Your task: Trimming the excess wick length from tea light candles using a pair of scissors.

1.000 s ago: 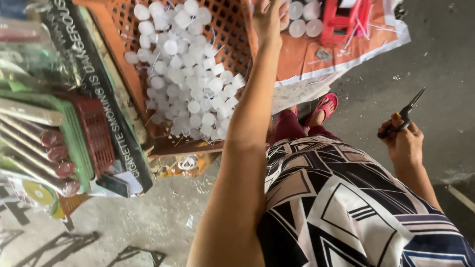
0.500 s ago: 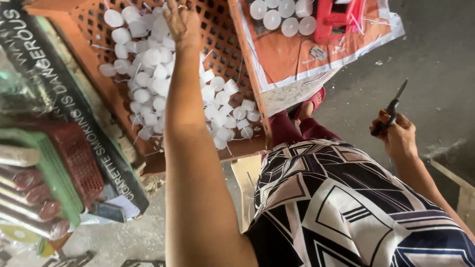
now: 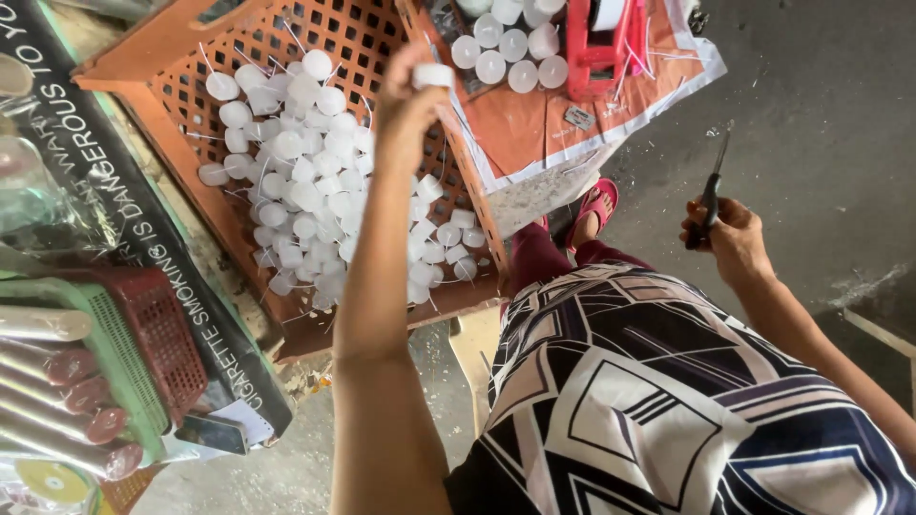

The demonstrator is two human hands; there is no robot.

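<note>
Orange plastic crate (image 3: 172,67) served as the landmark: nearest, at its front rim, the left hand (image 3: 405,114) was raised with its fingers (image 3: 420,91) pinched on one small white candle (image 3: 434,74). Right of the crate, the right hand (image 3: 730,238) was clenched around dark scissors (image 3: 711,195), blades up. Inside the crate lay a large heap of white candles with long wicks (image 3: 305,191), seemingly most of the work left. Beyond the crate, only a few finished candles (image 3: 506,52) stood on the orange sheet (image 3: 534,129)
</note>
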